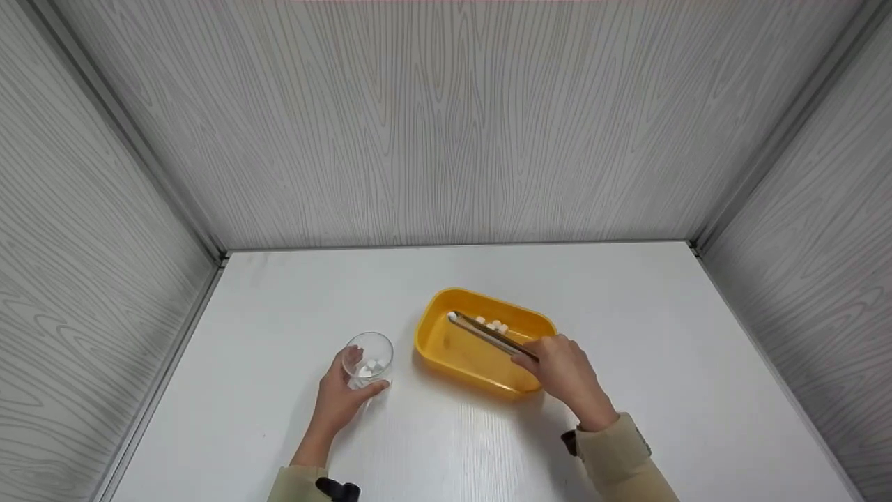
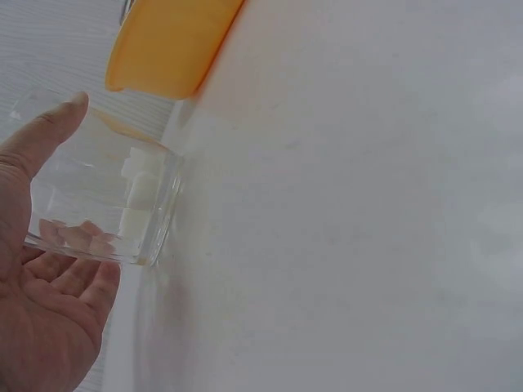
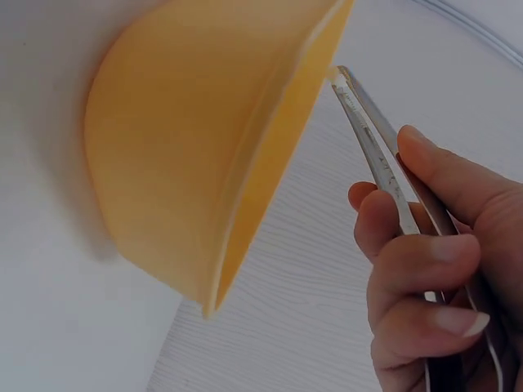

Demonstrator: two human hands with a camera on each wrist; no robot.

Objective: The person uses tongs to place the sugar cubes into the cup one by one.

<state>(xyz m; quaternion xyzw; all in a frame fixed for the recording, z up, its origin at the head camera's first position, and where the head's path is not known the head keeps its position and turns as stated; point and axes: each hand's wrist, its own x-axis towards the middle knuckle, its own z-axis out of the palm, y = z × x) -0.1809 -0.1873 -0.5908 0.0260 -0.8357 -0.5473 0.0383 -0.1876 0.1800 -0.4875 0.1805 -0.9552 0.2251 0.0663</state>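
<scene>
My left hand (image 1: 337, 400) holds a clear drinking glass (image 2: 86, 180) upright on the table, thumb on one side and fingers on the other. Several small white cubes (image 2: 140, 192) lie at the bottom of the glass. With my right hand (image 1: 568, 374) I grip metal tongs (image 1: 492, 336), thumb against one arm and fingers around the other. Between the tong tips, over the left part of a yellow basin (image 1: 463, 373), is one white cube (image 1: 452, 316). More white cubes (image 1: 496, 325) sit inside the basin near its far wall, partly behind the tongs.
The basin stands slightly to the right of the glass on a white tabletop (image 1: 648, 314). Grey wood-grain panels (image 1: 453, 125) rise behind the table and on both sides.
</scene>
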